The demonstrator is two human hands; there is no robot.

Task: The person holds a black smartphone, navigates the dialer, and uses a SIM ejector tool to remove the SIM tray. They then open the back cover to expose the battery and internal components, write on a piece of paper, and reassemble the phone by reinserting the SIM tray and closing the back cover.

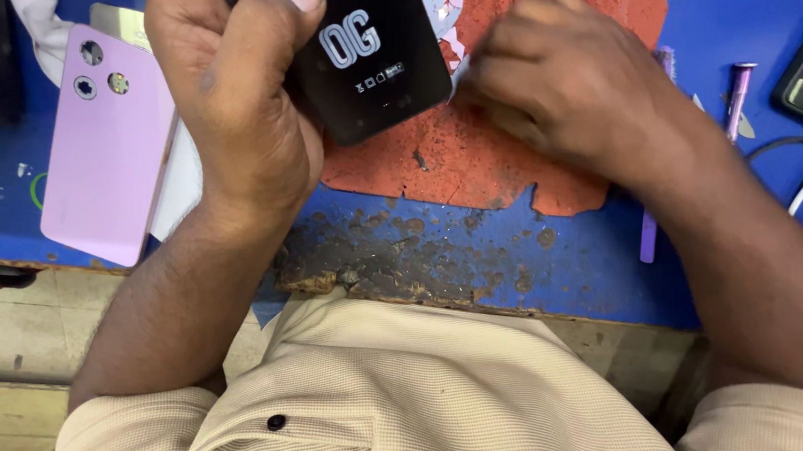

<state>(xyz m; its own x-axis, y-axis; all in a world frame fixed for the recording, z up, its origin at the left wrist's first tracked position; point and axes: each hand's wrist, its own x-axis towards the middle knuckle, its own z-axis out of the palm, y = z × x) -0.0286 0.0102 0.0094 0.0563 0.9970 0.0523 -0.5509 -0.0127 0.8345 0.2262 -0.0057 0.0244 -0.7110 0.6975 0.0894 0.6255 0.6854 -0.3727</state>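
- Left hand [231, 101]: closed around a black phone [357, 53], thumb pressed across its face, lower corner jutting out past the palm.
- Right hand [562, 86]: fingers curled tight at the phone's edge; anything pinched there is hidden.
- Under both hands: worn red mat [462, 164].
- Outboard of the left hand: lilac back cover [105, 148], lying flat.

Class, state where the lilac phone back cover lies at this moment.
In the head view the lilac back cover lies flat at the left on the blue worktop, just left of the left hand, which grips a black card.
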